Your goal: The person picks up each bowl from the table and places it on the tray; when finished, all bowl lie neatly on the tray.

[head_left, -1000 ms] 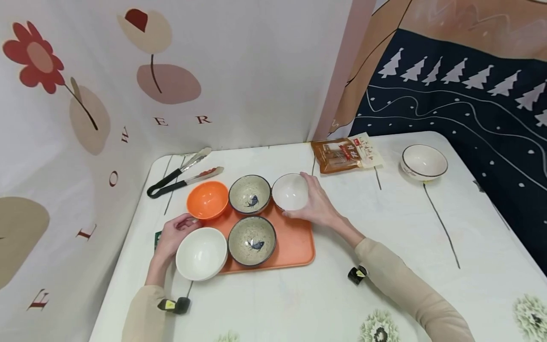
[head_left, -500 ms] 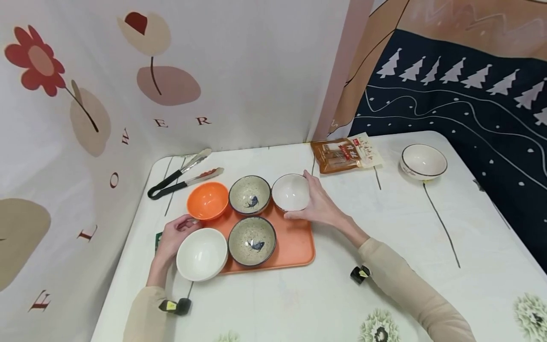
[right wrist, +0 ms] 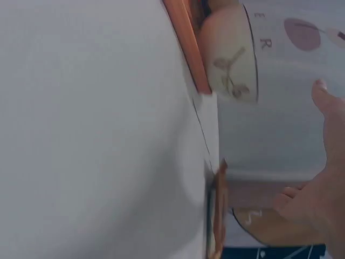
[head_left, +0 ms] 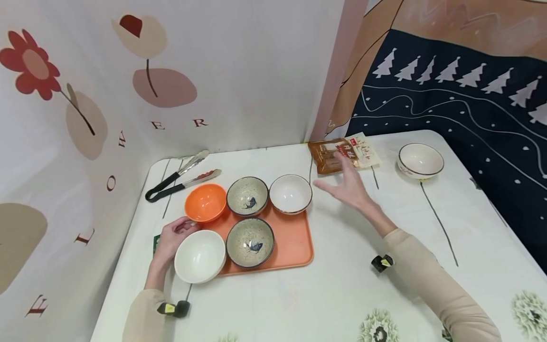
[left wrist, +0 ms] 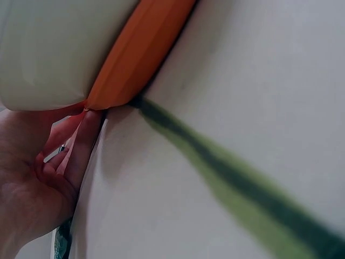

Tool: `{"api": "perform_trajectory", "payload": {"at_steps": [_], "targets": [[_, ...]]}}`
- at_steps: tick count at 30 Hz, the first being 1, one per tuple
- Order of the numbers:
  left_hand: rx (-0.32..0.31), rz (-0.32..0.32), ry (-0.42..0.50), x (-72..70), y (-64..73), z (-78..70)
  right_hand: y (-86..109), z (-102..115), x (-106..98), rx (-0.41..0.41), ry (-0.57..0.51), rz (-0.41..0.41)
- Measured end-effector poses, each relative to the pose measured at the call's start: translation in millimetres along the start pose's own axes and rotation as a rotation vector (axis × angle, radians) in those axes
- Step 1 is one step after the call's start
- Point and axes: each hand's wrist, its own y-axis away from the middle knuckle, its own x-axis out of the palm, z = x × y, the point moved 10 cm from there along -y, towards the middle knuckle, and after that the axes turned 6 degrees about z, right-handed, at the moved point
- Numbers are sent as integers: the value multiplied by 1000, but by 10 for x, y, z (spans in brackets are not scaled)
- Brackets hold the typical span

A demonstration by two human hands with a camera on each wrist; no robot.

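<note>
On the salmon-orange tray (head_left: 295,240) stand an orange bowl (head_left: 207,203), two speckled grey bowls (head_left: 248,195) with blue fish, a large white bowl (head_left: 200,256) and a small white bowl (head_left: 291,194) with a dark rim. My left hand (head_left: 173,240) grips the tray's left edge, between the orange and large white bowls. In the left wrist view its curled fingers (left wrist: 85,141) meet the orange edge, partly hidden under the white bowl. My right hand (head_left: 348,187) is in the air right of the small white bowl, thumb and fingers spread, holding nothing.
A brown snack packet (head_left: 331,156) lies at the back, just beyond my right hand. Another white bowl (head_left: 420,160) stands at the back right. Black-handled tongs (head_left: 179,179) lie at the back left. A small green item (head_left: 156,242) shows beside my left hand.
My right hand has let go of the small white bowl and moved away to the right, leaving the bowl at the tray's back right corner. My left hand has stayed in place.
</note>
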Motion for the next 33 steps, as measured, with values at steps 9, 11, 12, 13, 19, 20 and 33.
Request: {"api": "perform_trajectory", "payload": {"at_steps": [9,11,12,13,19,20,33], "targets": [[-26,11,-12,22,13,33,21,-335,-708,98,36,-170],[-28,10,-14,19,9,36,26,-416,-834,120,48,-197],[-25,9,-15,18,7,34,29,-454,-893,129,54,-209],[-23,9,-15,16,5,33,31,-488,-951,136,58,-222],[-13,10,-12,21,-2,23,61,-687,-1270,178,100,-298],[-10,12,-12,25,-2,21,70,-723,-1320,182,112,-311],[-10,9,-16,29,17,7,280,-1369,-1698,364,177,-422]]}}
